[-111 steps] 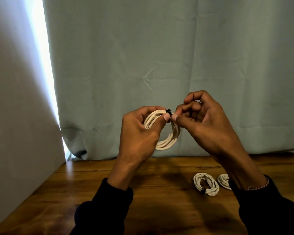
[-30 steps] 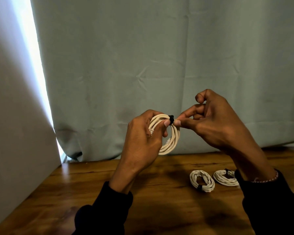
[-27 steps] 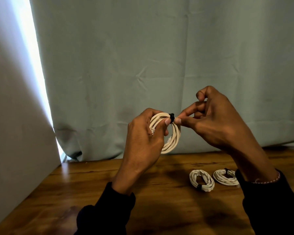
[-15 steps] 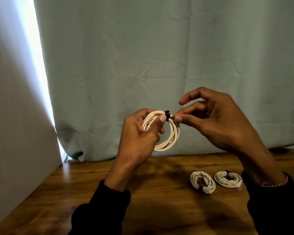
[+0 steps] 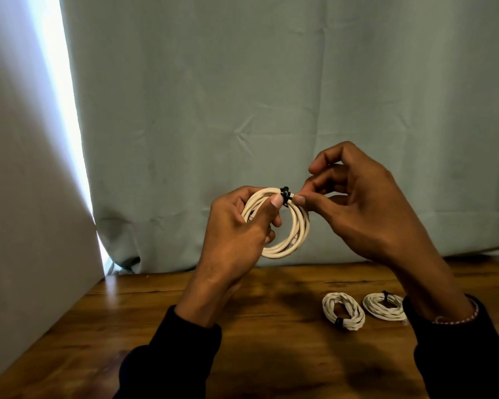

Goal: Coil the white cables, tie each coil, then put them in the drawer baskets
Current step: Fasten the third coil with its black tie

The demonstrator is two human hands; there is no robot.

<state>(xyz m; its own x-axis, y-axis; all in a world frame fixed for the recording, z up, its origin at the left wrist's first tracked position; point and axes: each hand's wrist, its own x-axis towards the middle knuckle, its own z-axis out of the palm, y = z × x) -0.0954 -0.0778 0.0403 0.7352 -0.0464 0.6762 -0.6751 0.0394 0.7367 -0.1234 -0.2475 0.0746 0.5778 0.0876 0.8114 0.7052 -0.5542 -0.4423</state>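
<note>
Left hand (image 5: 234, 234) grips the cable coil (image 5: 293, 234); right hand (image 5: 355, 208) pinches its black tie (image 5: 285, 193).

Held coil (image 5: 296, 226): in the air above the desk (image 5: 271, 341), before the curtain (image 5: 271, 110), between the two hands.
Left hand (image 5: 236, 234): on the coil's left side, thumb at its top.
Right hand (image 5: 357, 208): on the coil's right, fingertips at the tie (image 5: 285, 193) on the coil's top.
Two tied coils: on the desk toward its right edge, side by side, one (image 5: 343, 311) left of the other (image 5: 385, 306), which is partly behind the right wrist.
Curtain: along the desk's far edge.
Wall panel (image 5: 26, 197): along the desk's left edge.
</note>
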